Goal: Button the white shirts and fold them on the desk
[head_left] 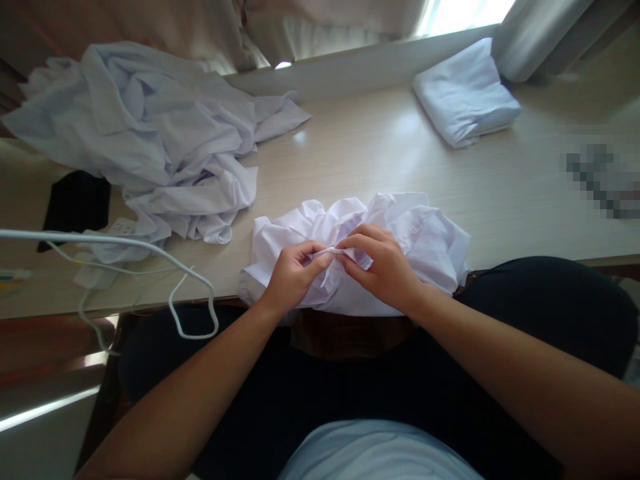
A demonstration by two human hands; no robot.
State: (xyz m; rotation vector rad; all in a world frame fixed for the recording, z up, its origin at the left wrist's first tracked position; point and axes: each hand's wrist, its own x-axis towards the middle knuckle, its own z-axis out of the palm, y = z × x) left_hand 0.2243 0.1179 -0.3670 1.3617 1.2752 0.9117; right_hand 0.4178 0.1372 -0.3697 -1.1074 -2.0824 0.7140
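Both bare forearms reached forward from the near edge and converged toward the middle. The left hand (293, 273) lay palm-down with the wrist nearly straight, its fingers curled and the thumb pressed against the forefinger in a pinch. The right hand (383, 263) sat just beside it, a little farther out, knuckles raised, fingers bent inward to a pinch of its own. The fingertips of the two hands met between them.

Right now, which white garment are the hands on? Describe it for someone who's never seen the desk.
On the pale wooden desk, go to the near edge. The crumpled white garment there is pinched by both hands, unlike the loose pile far left and the folded stack far right.
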